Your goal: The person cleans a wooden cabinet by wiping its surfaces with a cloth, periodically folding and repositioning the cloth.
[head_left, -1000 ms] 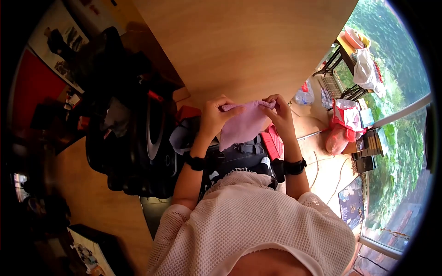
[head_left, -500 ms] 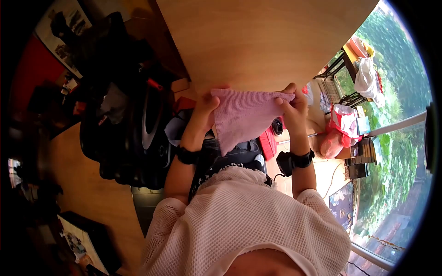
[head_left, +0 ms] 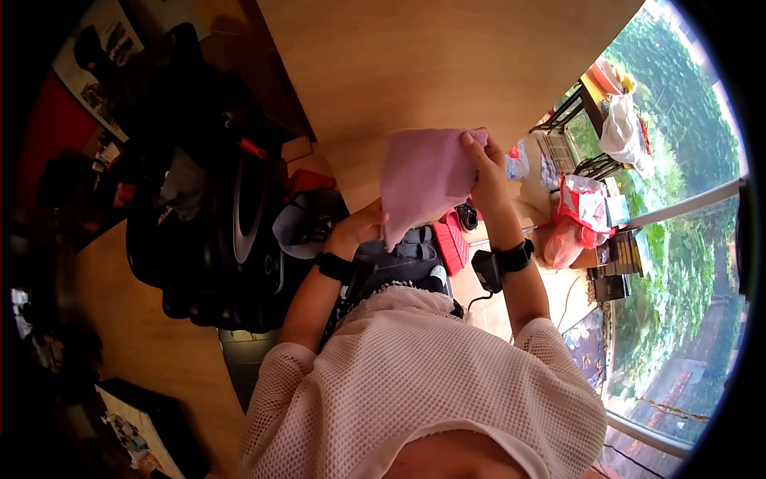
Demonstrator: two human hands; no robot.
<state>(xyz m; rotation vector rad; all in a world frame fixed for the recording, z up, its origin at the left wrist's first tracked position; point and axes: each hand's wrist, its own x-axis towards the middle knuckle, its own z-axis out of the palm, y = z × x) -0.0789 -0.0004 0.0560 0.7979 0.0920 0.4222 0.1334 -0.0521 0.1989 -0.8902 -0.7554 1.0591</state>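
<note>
A pink ribbed cloth is held up in front of the wooden board, its lower left corner hanging down to a point. My right hand pinches its upper right corner, thumb in front and the other fingers partly behind. Lower down, my left hand is closed at the left edge of the cloth, just above the hanging corner. Some left fingertips are hidden. The upper left corner has no hand on it.
A large wooden board or tabletop lies ahead. To the left stands a bulky black padded chair. Below the cloth are a red broom head and dark slippers. Bags stand by the window at right.
My left hand has left the upper left corner and moved down the cloth's left edge. My right hand keeps its corner, slightly higher and further left in view.
</note>
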